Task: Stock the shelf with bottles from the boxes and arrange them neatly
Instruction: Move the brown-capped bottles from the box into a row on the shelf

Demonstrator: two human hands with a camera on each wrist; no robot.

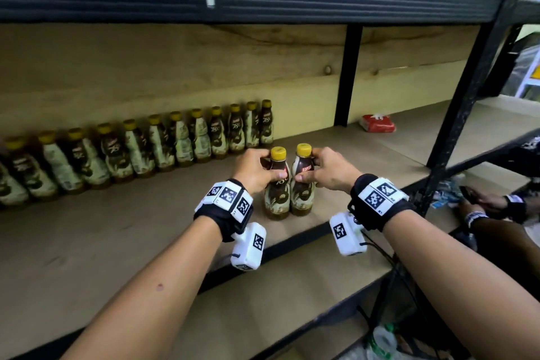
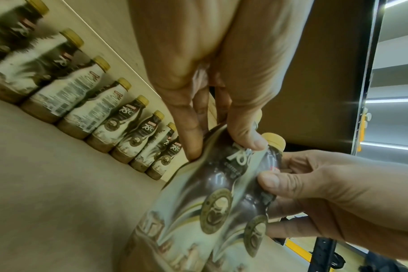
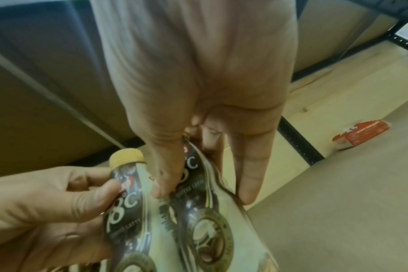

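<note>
Blurring toward the frame's left edge, the row of bottles (image 1: pixel 140 152) is cut off there. In front of that row's right end, on the shelf (image 1: pixel 117 228), the left hand (image 1: pixel 257 171) curls round the left bottle (image 1: pixel 277 193) and the right hand (image 1: pixel 327 171) round the right bottle (image 1: pixel 302 184), both upright and touching.

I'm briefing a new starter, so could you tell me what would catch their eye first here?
Two yellow-capped bottles stand side by side near the shelf's front edge, the left bottle gripped by the left hand and the right bottle by the right hand. Behind them a row of bottles lines the back wall, and a red packet lies farther right.
</note>
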